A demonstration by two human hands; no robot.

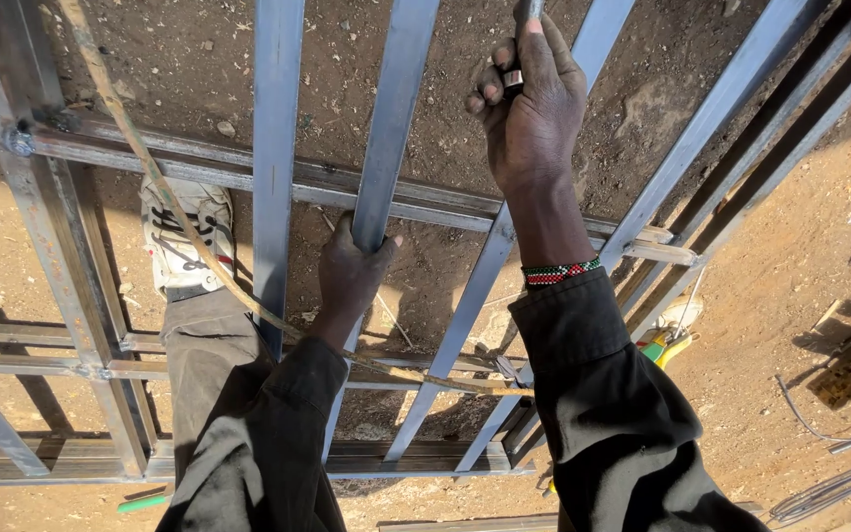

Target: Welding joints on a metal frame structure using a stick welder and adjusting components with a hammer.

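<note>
Gripping one of the flat steel bars [378, 148] of a welded metal grille [278, 177] lying over bare dirt ground [810, 227], the left hand [352, 276] wraps its fingers around the bar just below the upper crossbar [209, 163], clenched firmly on it. The right hand [532, 99] is raised near the top edge of the view and is closed around a small dark tool [527, 12]; only the tool's stub shows above the fist, so its kind cannot be told. A beaded bracelet [559, 272] circles that wrist. A thin rod [164, 197] runs diagonally across the grille, passing under the left forearm. Judging from this, the risk is that the left fingers sit close to where the right hand works, on the neighbouring bar, so a slip of the tool could strike them, and the loose rod could shift underfoot beside the white shoe [186, 236]. The gripped bar lies directly under the left palm, and the right hand is well up and to the right of it.
</note>
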